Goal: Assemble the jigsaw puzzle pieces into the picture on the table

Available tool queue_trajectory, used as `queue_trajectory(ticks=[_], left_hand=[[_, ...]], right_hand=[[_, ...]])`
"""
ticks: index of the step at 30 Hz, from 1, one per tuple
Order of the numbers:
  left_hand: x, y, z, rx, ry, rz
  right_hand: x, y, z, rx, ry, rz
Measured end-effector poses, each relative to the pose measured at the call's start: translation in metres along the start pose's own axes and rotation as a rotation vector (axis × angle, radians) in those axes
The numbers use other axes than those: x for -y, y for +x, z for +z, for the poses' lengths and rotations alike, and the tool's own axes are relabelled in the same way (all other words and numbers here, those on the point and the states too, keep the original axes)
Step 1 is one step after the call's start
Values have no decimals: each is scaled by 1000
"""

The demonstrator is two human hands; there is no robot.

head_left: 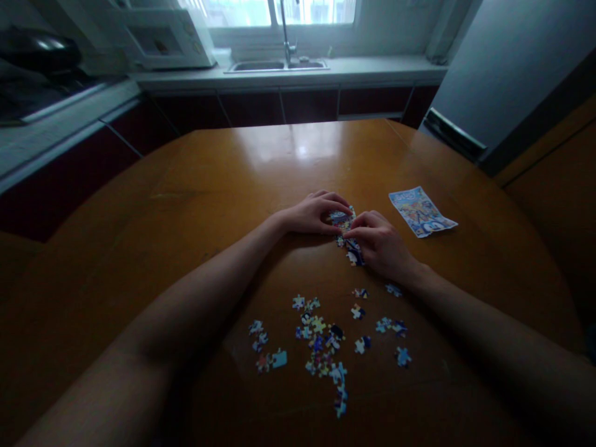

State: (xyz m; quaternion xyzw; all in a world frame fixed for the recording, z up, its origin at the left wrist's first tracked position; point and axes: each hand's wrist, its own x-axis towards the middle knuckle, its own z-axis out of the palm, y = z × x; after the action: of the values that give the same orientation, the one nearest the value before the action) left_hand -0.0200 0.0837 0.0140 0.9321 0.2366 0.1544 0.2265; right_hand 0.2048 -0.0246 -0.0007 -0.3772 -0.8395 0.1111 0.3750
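Note:
A partly joined jigsaw puzzle (354, 251) lies on the wooden table, between and partly under my two hands. My left hand (319, 213) rests at its left side, with the fingers along the far part and the thumb apart on the near side. My right hand (380, 243) bends over the right side of the puzzle. Its thumb and forefinger are pressed together at a jigsaw puzzle piece by the middle of the joined part, and the fingers mostly cover that piece. Closer to me lie several loose puzzle pieces (318, 324), some joined in small clusters.
A printed picture sheet (421, 211) with cartoon figures lies to the right on the table (223, 180). Stray pieces (403, 356) sit near my right forearm. Beyond the table are a counter with a sink (261, 66), a microwave (162, 37) and a fridge (507, 68).

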Motion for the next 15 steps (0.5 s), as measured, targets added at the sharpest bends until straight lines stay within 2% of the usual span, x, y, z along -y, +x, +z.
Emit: queue_trajectory(ticks=[4,8,15], left_hand=[[1,0,0,2,-4,-1],[1,0,1,-2,-9,-5],[2,1,1,2,0,7]], right_hand=[[1,0,-1,101,-8,-17],[2,1,0,123,-1,-9],[-1,0,1,-32,-9,45]])
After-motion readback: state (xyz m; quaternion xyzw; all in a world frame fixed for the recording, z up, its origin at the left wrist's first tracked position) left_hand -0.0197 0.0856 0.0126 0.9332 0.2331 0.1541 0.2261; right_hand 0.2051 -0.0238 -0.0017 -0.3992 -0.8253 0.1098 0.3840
